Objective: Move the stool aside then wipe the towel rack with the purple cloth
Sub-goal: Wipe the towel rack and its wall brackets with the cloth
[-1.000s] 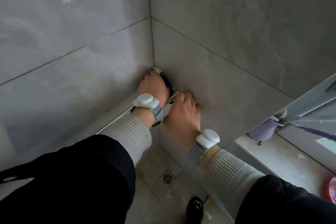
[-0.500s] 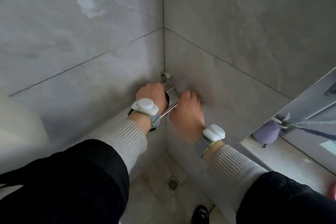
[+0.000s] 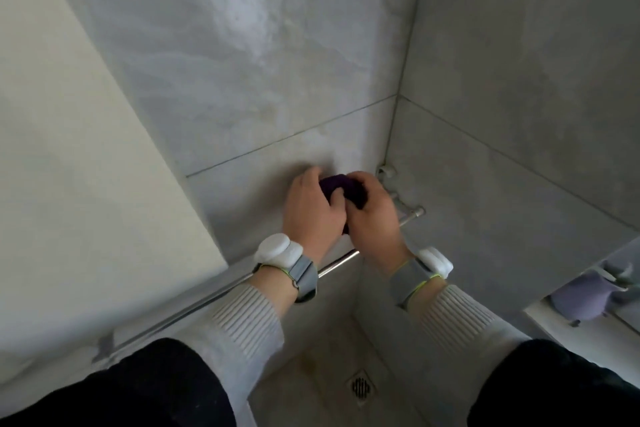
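Observation:
The chrome towel rack (image 3: 337,263) runs along the grey tiled wall toward the corner, where its bracket (image 3: 386,170) is fixed. The purple cloth (image 3: 337,184) is bunched over the rack between both hands. My left hand (image 3: 311,208) grips the cloth's left side. Pressed against it, my right hand (image 3: 375,215) grips the cloth's right side and covers part of the bar. The bar's end (image 3: 417,212) shows just right of my right hand. No stool is in view.
A pale cream panel (image 3: 86,149) fills the left. A floor drain (image 3: 361,386) sits in the tiled floor below. At the right edge a lilac object (image 3: 585,296) rests on a white ledge.
Both hands with the cloth have slid away from the corner bracket along the bar, and the right hand has joined the left on the cloth. The view has swung left and upward.

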A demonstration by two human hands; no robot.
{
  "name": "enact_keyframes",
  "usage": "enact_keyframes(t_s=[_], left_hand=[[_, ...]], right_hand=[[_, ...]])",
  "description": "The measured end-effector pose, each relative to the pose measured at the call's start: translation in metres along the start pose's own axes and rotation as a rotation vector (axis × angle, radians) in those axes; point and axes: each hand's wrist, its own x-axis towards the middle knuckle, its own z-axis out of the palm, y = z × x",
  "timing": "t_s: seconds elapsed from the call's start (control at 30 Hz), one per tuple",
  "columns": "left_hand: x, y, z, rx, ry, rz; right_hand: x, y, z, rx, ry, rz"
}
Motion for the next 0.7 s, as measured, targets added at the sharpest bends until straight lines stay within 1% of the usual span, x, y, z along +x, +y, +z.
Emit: enact_keyframes(t_s=[0.07,0.17,0.23,0.3,0.37,0.43,0.5,0.57,0.63,0.7], left_hand=[[-0.013,-0.005,-0.006,-0.013,-0.003,0.04],[-0.038,-0.017,-0.013,0.085,-0.051,0.145],[-0.054,-0.026,-0.017,0.143,-0.068,0.239],[-0.065,-0.03,-0.02,0.174,-0.083,0.292],[-0.075,-0.031,-0.022,0.189,-0.07,0.322],[-0.084,-0.028,-0.024,0.215,-0.026,0.31],[-0.085,-0.029,-0.023,0.22,-0.003,0.305],[-0.086,-0.035,-0.024,0.218,0.009,0.282],[-0.086,-0.041,-0.027,0.207,0.005,0.31],[-0.09,-0.047,-0.029,0.222,0.011,0.32]], right_hand=[[0.004,-0.01,-0.001,0.034,0.124,-0.038],[0.023,-0.034,-0.004,0.076,0.305,-0.151],[0.039,-0.054,-0.005,0.128,0.358,-0.236],[0.056,-0.074,-0.009,0.126,0.41,-0.33],[0.07,-0.09,-0.009,0.06,0.432,-0.451],[0.082,-0.095,-0.006,-0.078,0.454,-0.586],[0.089,-0.089,-0.002,-0.157,0.454,-0.657],[0.088,-0.077,0.005,-0.212,0.406,-0.738],[0.08,-0.058,0.013,-0.326,0.386,-0.809],[0.065,-0.032,0.026,-0.386,0.286,-0.83]])
